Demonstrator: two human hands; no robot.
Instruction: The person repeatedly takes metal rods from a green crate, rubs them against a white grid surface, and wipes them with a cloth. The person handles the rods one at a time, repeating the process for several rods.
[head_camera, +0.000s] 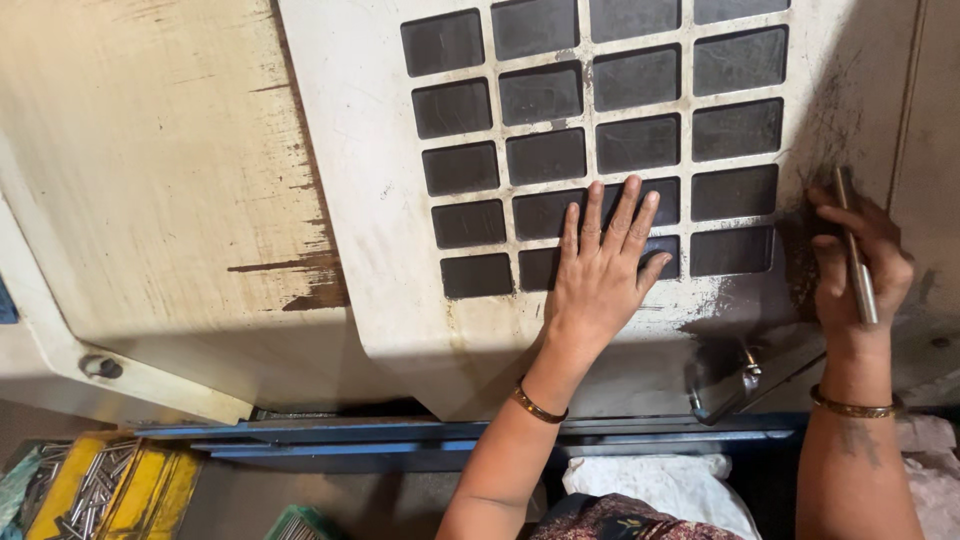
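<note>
Metal rod lies gripped in right hand, left hand well apart.

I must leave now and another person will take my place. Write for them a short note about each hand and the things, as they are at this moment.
Left hand: flat and open on the cream machine cover, fingers spread over its grid of dark window panes.
Right hand: closed around a thin metal rod, held against the cover's grimy right edge.
Nearby: a handle sits low on the cover, below the right hand. A yellow tray with many similar rods is at lower left.
Done: one rod is in hand.
Left: the cover appears closed; the rod is not placed anywhere yet.
</note>
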